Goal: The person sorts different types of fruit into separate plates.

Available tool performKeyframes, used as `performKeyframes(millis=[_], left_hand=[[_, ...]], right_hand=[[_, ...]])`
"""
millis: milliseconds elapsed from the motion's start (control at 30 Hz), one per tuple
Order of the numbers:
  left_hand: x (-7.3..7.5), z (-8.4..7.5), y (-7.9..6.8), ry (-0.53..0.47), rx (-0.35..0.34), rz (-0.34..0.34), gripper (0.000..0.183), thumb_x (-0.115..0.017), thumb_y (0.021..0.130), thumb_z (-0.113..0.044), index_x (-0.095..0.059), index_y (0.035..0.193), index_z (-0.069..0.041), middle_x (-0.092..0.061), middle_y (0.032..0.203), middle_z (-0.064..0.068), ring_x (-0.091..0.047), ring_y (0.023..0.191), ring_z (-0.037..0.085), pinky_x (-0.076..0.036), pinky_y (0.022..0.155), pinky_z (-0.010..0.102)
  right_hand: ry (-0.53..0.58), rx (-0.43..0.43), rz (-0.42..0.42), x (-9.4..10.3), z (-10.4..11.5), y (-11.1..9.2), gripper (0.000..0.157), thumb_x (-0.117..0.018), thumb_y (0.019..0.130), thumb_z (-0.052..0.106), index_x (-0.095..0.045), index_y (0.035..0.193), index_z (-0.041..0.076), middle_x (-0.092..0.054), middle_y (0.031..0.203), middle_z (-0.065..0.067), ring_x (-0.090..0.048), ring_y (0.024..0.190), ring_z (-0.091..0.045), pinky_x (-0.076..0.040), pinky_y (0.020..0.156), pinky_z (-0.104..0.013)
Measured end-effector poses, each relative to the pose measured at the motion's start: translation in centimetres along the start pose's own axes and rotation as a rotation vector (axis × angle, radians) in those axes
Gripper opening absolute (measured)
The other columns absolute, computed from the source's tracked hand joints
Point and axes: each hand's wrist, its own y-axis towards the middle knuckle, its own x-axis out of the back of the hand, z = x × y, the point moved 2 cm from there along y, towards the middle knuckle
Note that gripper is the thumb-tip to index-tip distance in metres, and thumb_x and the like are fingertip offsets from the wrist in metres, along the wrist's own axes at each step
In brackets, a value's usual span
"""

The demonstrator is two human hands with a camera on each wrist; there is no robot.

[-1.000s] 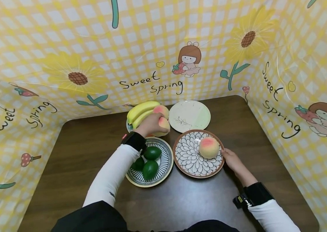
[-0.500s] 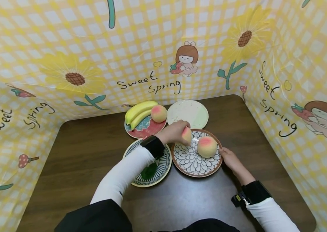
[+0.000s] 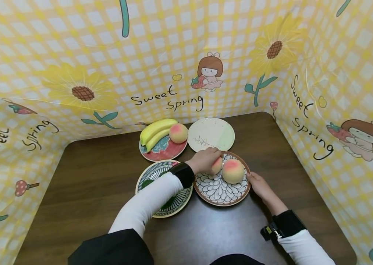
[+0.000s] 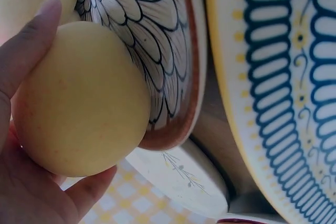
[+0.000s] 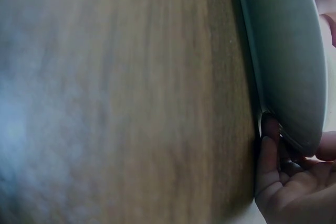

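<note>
A: Background: yellow checked cloth (image 3: 160,44), printed with flowers and lettering, behind a brown wooden desk (image 3: 90,184). State the condition of each hand

B: The left hand (image 3: 204,162) is clamped on a peach (image 4: 84,98), thumb and fingers round its sides. The right hand (image 3: 262,186) pinches the near-right rim of the brown-rimmed plate (image 3: 223,194), with fingers under the edge

A: Locate the held peach

B: Above the left part of the brown-rimmed plate, just left of a second peach (image 3: 233,171) that rests there. Contact between the held peach and the plate, or between the two fruits, cannot be told

A: Specify the governing relation

B: Left hand, held peach, second peach, right hand: roughly one row, left to right. The held fruit is roundish and shows no marked long axis; the resting one limits the space on its right

A: List adjacent items

B: Behind: a pale plate (image 3: 211,134). Behind left: a red plate (image 3: 170,152) bearing bananas (image 3: 156,132) and a third peach (image 3: 178,133). Left: a blue-patterned plate (image 3: 181,202), partly covered by the white sleeve (image 3: 148,200)
</note>
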Motion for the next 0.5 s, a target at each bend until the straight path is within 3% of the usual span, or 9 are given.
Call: performKeyframes(millis=[200, 500], left_hand=[[0.0, -0.62, 0.04, 0.013, -0.028, 0.003, 0.083, -0.093, 0.072, -0.023, -0.051, 0.144, -0.017, -0.055, 0.148, 0.005, -0.049, 0.141, 0.025, -0.049, 0.11, 0.044], [-0.77, -0.8, 0.02, -0.013, -0.04, -0.029, 0.083, -0.091, 0.074, -0.023, -0.051, 0.146, -0.015, -0.054, 0.147, 0.009, -0.05, 0.139, 0.027, -0.049, 0.111, 0.042]], right_hand=[[-0.001, 0.016, -0.006, -0.15, -0.12, 0.01, 0.05, -0.029, 0.113, 0.021, -0.043, 0.146, -0.014, -0.048, 0.146, -0.035, -0.041, 0.141, -0.042, -0.027, 0.124, -0.057], [-0.013, 0.035, -0.021, -0.12, -0.16, -0.01, 0.048, -0.03, 0.113, 0.02, -0.047, 0.141, -0.014, -0.053, 0.141, -0.034, -0.046, 0.134, -0.038, -0.032, 0.12, -0.053]])
